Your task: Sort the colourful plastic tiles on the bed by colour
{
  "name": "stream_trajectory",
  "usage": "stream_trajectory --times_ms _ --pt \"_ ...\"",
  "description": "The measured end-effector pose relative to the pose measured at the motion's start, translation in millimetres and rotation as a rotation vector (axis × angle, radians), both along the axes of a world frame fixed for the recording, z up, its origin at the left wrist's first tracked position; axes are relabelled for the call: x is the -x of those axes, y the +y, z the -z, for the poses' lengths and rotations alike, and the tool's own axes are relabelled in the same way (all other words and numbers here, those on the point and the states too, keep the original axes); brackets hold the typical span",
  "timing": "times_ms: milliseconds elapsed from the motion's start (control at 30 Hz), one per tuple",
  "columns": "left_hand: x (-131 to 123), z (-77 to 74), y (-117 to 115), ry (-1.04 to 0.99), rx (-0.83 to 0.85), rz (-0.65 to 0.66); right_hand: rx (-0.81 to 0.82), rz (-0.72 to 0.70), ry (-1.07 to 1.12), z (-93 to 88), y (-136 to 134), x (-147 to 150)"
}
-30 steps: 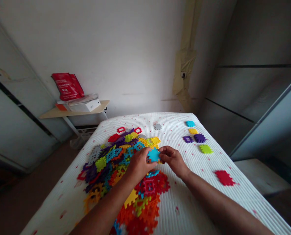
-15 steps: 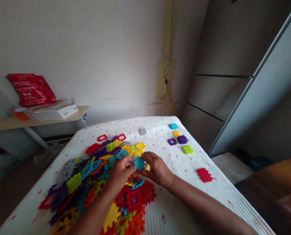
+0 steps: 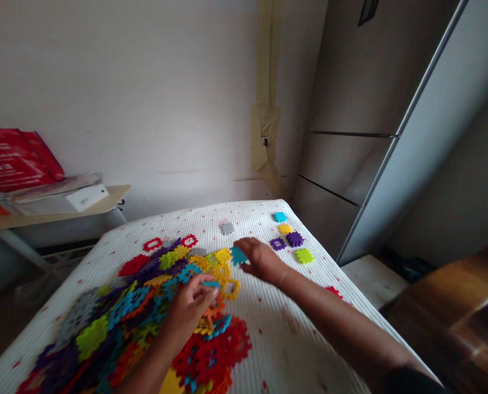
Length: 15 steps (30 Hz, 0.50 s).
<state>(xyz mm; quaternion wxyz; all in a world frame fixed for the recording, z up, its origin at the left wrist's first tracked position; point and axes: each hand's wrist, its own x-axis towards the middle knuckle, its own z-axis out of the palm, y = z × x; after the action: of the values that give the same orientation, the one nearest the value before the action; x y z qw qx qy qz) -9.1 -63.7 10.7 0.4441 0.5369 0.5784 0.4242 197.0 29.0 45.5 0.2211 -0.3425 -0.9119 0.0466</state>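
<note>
Apart go the two hands, side by side half a second ago! Right hand (image 3: 262,260) has swung off to the right, fingers pinching a flat, toothed, turquoise plastic tile (image 3: 238,255) just beside the heap's yellow pieces; whether it touches the white ribbed cloth (image 3: 274,328), I cannot tell. Left hand (image 3: 189,306) hangs back over the multicoloured heap of notched plastic pieces (image 3: 139,306), thumb and fingers gripping a thin blue plastic piece (image 3: 210,284), seen nearly edge-on. Over beyond the right hand, a dark purple toothed stack (image 3: 295,238) sits near a lime-green square tile (image 3: 305,255).
</note>
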Motion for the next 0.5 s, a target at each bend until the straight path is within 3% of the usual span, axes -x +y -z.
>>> stream_trajectory --times_ms 167,300,500 --pt "3.4 6.2 -1.8 0.204 -0.007 0.034 -0.012 0.469 -0.289 -27.5 100.7 -69.7" --pt "0.6 3.7 -2.3 0.283 -0.017 0.042 0.038 0.587 -0.400 -28.4 149.0 -103.7" --pt "0.0 2.5 -2.6 0.288 0.044 0.052 0.112 0.637 -0.532 -11.1 174.8 -115.2"
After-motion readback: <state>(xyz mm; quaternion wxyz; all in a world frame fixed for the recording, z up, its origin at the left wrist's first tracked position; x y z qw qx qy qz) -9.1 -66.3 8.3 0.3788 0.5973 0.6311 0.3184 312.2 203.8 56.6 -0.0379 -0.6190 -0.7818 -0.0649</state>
